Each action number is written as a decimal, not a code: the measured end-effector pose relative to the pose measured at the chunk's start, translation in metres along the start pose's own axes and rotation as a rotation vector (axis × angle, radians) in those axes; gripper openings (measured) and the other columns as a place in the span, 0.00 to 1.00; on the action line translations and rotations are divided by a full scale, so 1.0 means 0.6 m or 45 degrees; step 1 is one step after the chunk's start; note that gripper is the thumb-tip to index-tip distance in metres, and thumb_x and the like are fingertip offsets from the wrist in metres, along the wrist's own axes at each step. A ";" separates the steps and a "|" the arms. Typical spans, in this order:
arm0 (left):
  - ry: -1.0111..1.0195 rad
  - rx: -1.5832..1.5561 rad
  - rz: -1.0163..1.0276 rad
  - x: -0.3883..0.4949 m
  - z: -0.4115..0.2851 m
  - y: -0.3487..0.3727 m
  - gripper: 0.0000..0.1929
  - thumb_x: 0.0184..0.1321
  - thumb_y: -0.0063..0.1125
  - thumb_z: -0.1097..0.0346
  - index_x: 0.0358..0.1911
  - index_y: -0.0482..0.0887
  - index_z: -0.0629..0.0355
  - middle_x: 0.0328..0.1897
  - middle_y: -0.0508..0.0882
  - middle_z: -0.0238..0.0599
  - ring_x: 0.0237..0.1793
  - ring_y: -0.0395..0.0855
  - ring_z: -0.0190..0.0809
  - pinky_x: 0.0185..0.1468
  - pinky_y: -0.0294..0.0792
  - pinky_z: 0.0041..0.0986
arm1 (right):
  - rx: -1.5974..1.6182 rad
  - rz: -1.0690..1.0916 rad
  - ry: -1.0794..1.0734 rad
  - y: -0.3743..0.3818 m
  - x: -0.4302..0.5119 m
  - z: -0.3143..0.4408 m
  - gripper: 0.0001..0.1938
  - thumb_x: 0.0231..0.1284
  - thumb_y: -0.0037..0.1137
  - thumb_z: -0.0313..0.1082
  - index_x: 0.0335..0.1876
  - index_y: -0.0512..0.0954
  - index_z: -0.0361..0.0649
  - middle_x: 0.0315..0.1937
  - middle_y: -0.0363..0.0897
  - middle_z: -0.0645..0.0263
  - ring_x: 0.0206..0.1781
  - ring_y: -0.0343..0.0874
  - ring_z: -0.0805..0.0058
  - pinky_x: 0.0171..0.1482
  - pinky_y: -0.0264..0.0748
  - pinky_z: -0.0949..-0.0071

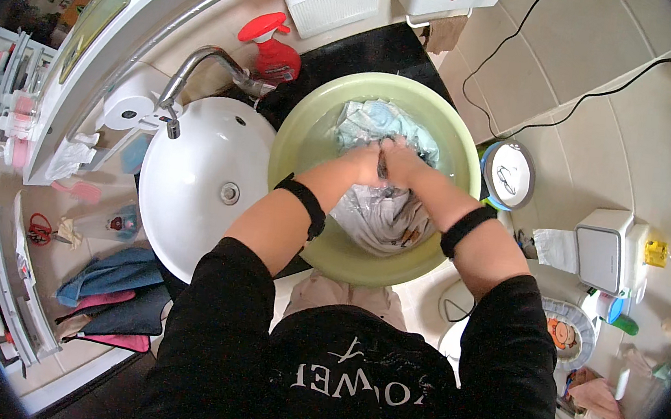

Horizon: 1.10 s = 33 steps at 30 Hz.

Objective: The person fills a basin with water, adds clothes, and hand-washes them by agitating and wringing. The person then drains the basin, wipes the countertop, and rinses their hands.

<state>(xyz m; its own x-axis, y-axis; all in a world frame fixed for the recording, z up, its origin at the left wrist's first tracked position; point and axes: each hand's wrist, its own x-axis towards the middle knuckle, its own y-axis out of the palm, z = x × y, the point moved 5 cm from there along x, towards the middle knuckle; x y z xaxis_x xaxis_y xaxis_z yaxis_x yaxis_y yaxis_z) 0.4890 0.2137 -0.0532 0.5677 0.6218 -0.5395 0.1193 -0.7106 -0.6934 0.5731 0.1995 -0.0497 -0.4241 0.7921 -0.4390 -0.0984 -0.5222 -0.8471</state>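
A large pale green plastic basin holds water and wet cloth. My left hand and my right hand meet over its middle, both gripping a bunched part of the wet fabric between them. Light blue cloth lies beyond my hands. Nearer to me, a whitish garment with a small printed pattern bulges in the water. My fingertips are partly hidden in the folds. Black bands circle both forearms.
A white washbasin with a chrome faucet adjoins on the left. A red spray bottle stands behind, on the black countertop. A round grey-rimmed container is right of the basin. Folded towels hang at lower left.
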 end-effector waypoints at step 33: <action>-0.115 0.237 -0.258 -0.020 0.037 0.014 0.24 0.50 0.56 0.73 0.51 0.63 0.62 0.55 0.66 0.57 0.54 0.70 0.60 0.55 0.67 0.44 | -0.180 0.158 0.075 0.026 -0.024 0.034 0.46 0.55 0.54 0.50 0.71 0.42 0.35 0.74 0.36 0.54 0.74 0.40 0.53 0.70 0.44 0.46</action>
<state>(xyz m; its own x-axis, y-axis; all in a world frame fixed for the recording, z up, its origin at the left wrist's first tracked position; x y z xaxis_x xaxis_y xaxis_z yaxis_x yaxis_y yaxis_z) 0.4651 0.2073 -0.0632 0.4718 0.7777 -0.4155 0.0665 -0.5013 -0.8627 0.5593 0.1736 -0.0502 -0.3713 0.7436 -0.5560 0.0804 -0.5709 -0.8171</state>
